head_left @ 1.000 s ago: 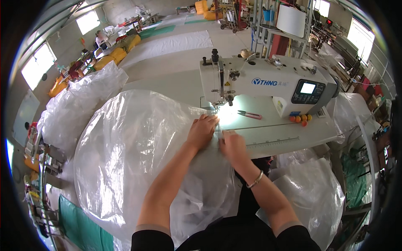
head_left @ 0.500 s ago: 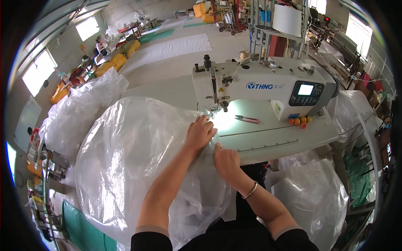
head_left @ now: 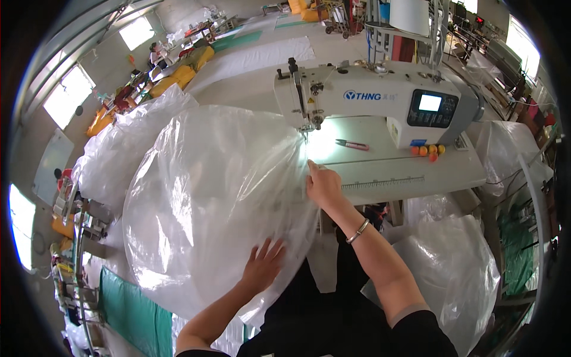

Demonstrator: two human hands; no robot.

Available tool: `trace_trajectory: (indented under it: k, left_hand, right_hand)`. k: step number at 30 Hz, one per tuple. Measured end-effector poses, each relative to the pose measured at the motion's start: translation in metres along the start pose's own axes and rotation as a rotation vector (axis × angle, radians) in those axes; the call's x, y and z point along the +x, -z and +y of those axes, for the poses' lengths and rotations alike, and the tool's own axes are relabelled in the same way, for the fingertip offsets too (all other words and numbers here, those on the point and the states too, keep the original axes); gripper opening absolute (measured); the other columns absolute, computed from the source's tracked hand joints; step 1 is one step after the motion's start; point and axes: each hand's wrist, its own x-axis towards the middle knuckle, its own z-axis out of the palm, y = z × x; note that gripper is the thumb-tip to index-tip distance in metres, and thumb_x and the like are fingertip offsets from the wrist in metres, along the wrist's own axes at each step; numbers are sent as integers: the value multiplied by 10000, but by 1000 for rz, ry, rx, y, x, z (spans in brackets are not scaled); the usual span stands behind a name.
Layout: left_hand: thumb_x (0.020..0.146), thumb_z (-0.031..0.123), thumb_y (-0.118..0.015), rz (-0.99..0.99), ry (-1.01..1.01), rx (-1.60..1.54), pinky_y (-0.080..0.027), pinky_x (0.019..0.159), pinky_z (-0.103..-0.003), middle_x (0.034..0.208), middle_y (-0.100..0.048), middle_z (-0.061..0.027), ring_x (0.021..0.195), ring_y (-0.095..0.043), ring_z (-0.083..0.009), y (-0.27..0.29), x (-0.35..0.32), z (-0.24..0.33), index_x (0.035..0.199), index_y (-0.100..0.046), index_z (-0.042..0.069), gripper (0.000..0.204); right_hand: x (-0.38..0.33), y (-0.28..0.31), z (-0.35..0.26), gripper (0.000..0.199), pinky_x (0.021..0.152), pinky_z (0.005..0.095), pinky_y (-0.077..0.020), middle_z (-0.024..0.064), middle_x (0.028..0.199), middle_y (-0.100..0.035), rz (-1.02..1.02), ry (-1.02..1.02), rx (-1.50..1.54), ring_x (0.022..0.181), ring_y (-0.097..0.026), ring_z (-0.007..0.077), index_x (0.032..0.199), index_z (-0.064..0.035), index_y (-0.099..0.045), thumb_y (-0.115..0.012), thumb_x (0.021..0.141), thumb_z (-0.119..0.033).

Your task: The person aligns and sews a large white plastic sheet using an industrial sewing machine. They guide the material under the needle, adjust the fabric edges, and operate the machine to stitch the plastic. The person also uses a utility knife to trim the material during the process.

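Observation:
A large clear plastic sheet (head_left: 202,196) bulges across the left side of the table, its edge gathered under the needle of a white sewing machine (head_left: 357,95). My right hand (head_left: 324,185) pinches the sheet's edge just in front of the lit needle area. Lower down, my left hand (head_left: 264,265) lies on the near part of the sheet, fingers spread. A pair of thread snips (head_left: 353,144) rests on the machine bed, right of the needle.
Small orange balls (head_left: 432,150) sit by the machine's base. More clear plastic (head_left: 455,268) hangs at my right, and another heap (head_left: 128,146) lies at the left. A metal rail (head_left: 530,202) curves along the right. Someone (head_left: 157,56) sits far off at the left.
My left hand has left the needle area and come down toward me onto the near part of the sheet. My right hand stays at the edge. The view has shifted slightly.

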Motion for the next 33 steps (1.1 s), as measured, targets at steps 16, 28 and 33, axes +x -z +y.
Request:
trace_trajectory:
  k: [16, 28, 33]
  left_hand:
    - [874, 68, -601, 568, -139, -642, -508, 780, -376, 1012, -667, -163, 898, -634, -332, 128, 102, 3, 1055, -661, 22, 196]
    - [880, 292, -618, 471, -69, -258, -341, 1041, -419, 1350, -518, -118, 1271, -453, -288, 79, 264, -55, 1206, -620, 88, 384]
    - [880, 303, -628, 458, -17, -267, -311, 1068, -440, 1395, -461, -113, 1299, -416, -293, 79, 245, -65, 1199, -614, 109, 374]
  right_hand:
    - [-2, 10, 4, 395, 695, 469, -511, 208, 784, -663, 8, -76, 223, 766, -654, 369, 1196, 5, -561, -572, 813, -90]
    - [32, 31, 57, 318, 655, 395, -517, 135, 890, -654, 301, -10, 270, 734, -656, 302, 1108, -42, -605, -689, 822, -152]
    - [52, 168, 87, 221, 647, 363, -509, 93, 868, -621, 914, 339, -69, 743, -616, 271, 1057, -75, -625, -676, 846, -118]
